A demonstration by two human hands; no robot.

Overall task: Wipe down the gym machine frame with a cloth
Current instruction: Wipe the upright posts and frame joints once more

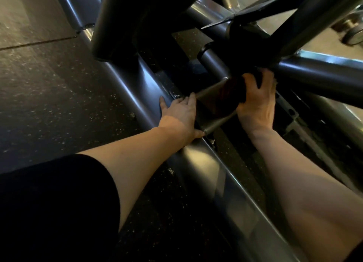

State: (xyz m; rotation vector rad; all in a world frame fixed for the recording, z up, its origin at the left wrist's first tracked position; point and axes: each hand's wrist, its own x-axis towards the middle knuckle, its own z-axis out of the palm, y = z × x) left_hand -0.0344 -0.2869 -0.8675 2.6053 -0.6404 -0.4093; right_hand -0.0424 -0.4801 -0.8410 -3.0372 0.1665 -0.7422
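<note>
**Both hands low on the machine frame, cloth under the right**

The left hand point(180, 114) lies flat on the long grey base tube point(137, 88) of the gym machine frame, fingers straight and spread, thumb down at the joint where a short cross tube point(211, 96) meets it. It holds nothing; it only presses on the metal.

The right hand point(255, 98) sits just across from the left, at the far end of that cross tube. Its fingers curl round a dark cloth point(233, 88) bunched against the tube, so the cloth lies between the palm and the metal, under the dark pivot of the machine above. The cloth is dim and its edges are hard to make out.

Speckled black rubber floor point(49, 96) stretches away beyond the left hand. A black sleeve point(49, 206) covers the upper left arm. Past the right hand, more grey tubes cross at angles.
</note>
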